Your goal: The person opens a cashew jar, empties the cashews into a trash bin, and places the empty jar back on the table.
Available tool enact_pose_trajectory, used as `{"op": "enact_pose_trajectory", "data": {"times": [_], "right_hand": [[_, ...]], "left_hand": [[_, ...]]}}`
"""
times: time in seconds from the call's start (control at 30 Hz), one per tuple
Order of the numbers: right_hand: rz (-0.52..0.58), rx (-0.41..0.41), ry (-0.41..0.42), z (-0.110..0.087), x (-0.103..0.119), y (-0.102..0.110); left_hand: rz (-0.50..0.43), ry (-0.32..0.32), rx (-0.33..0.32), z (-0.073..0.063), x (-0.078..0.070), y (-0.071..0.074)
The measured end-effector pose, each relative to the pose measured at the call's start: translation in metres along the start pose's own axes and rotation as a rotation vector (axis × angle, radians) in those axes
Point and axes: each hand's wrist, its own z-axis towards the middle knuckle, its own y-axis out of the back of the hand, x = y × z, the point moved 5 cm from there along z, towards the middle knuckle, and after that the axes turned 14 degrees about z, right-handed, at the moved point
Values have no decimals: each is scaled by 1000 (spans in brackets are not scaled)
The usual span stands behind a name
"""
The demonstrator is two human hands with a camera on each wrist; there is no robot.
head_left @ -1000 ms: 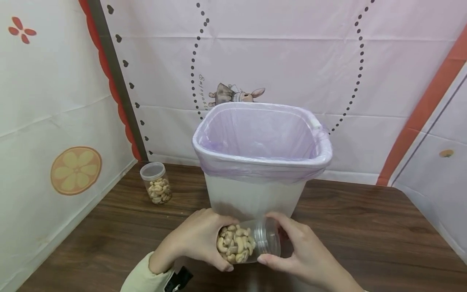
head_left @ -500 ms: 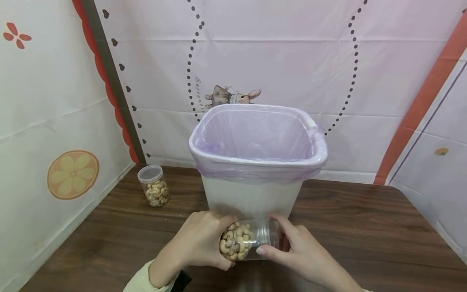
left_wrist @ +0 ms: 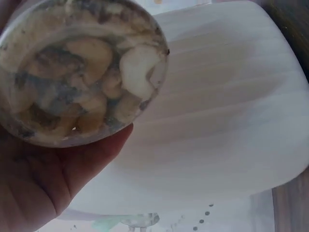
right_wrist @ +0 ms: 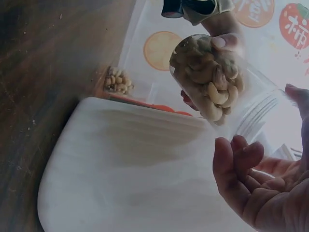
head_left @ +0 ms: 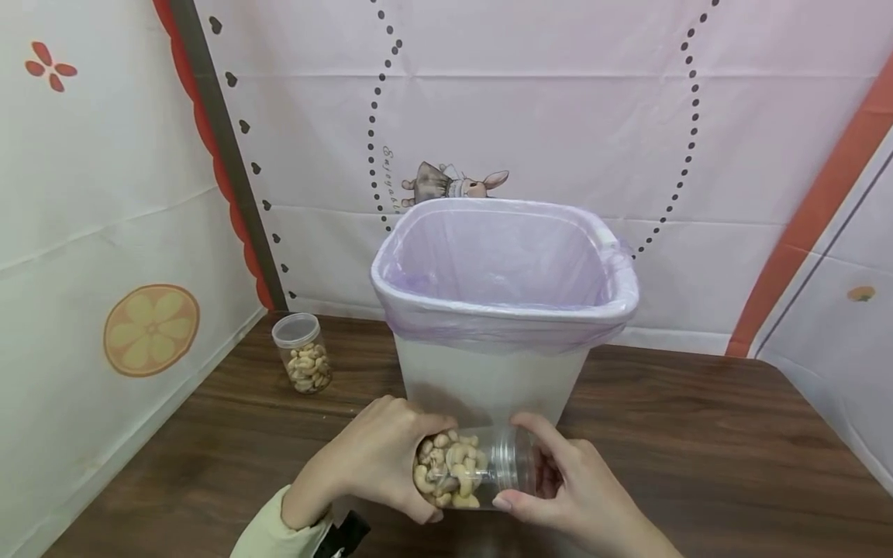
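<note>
A person stands at the tabletop [head_left: 698, 434] with both hands on one clear jar [head_left: 486, 465]. It is at the near side, just in front of the bin [head_left: 488, 368], and lies on its side, its long axis running left to right, across the person's front and roughly along the bin's near wall. Its round base points left and its ridged end points right. The cashews [head_left: 449, 471] are heaped toward the base, leaving a gap by the ridges. I cannot tell whether the jar touches the tabletop.

The left hand [head_left: 387, 457] grasps the base end, thumb on the near side and fingers round the far side. The right hand [head_left: 586, 484] grips the ridged end, thumb near and fingers curled beyond it. A pale sleeve [head_left: 282, 527] shows at the left wrist.

The bin is white, mouth upward, with a thin purple liner [head_left: 498, 260] folded over its rim. To its left, well apart from the hands, the other jar [head_left: 302, 353] stands upright, its lid [head_left: 295, 328] on top and cashews filling its lower part.
</note>
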Motion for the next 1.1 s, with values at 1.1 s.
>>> {"op": "enact_pose_trajectory", "data": {"times": [1.1], "right_hand": [[-20,90,66,2,3,-6]], "left_hand": [[-20,31,75,0,2,-4]]}}
